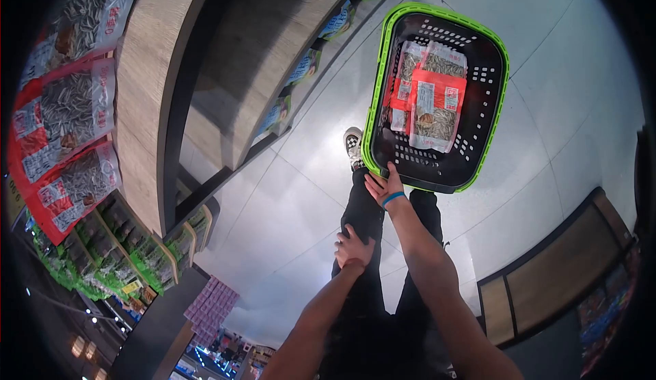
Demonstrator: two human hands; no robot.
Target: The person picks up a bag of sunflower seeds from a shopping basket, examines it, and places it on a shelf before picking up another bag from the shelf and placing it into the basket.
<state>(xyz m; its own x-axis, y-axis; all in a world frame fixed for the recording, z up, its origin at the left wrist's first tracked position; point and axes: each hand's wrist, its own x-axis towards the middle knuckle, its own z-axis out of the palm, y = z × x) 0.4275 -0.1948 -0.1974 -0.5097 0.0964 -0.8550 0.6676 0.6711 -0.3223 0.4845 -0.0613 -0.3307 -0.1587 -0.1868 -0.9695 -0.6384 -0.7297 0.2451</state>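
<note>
My right hand (386,187), with a blue wristband, is at the near left corner of a black shopping basket (488,100) with a bright green rim. Its fingers are apart, the fingertips right at the rim. My left hand (353,247) lies on my left leg near the knee, holding nothing, its fingers spread over the dark trousers. Inside the basket, red-and-clear bags of sunflower seeds (434,100) lie overlapping. The basket sits on the pale tiled floor, just beyond my feet.
On the left, more sunflower seed bags (72,113) hang beside a wooden shelf (154,45). Colourful packs (304,67) line a low shelf. Green packages (102,243) fill a rack, near stacked purple boxes (212,308). A brown-panelled display unit (553,277) stands at right. My checkered shoe (352,144) touches the floor beside the basket.
</note>
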